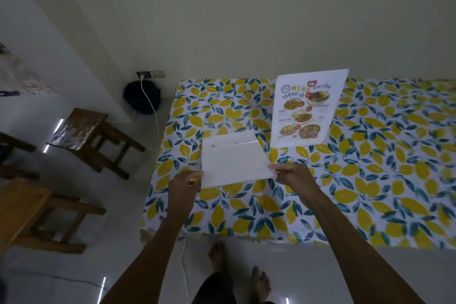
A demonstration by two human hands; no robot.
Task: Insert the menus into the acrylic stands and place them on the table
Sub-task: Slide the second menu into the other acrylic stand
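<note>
A table (370, 192) under a lemon-print cloth fills the right half of the view. On it a printed food menu (307, 108) stands upright in a clear acrylic stand, facing me. Nearer to me I hold a second acrylic stand (234, 159) with a white sheet in it, its plain back toward me, tilted over the table's left part. My left hand (185, 184) grips its lower left corner. My right hand (292, 175) pinches its lower right corner. A strip of the sheet shows pink print at the top edge.
Wooden stools (91, 136) stand on the pale floor to the left, with another wooden seat (29, 215) closer. A dark round bin (142, 97) sits by the wall below a socket, and a white cable (155, 116) runs down along the table's left edge. My bare feet show below.
</note>
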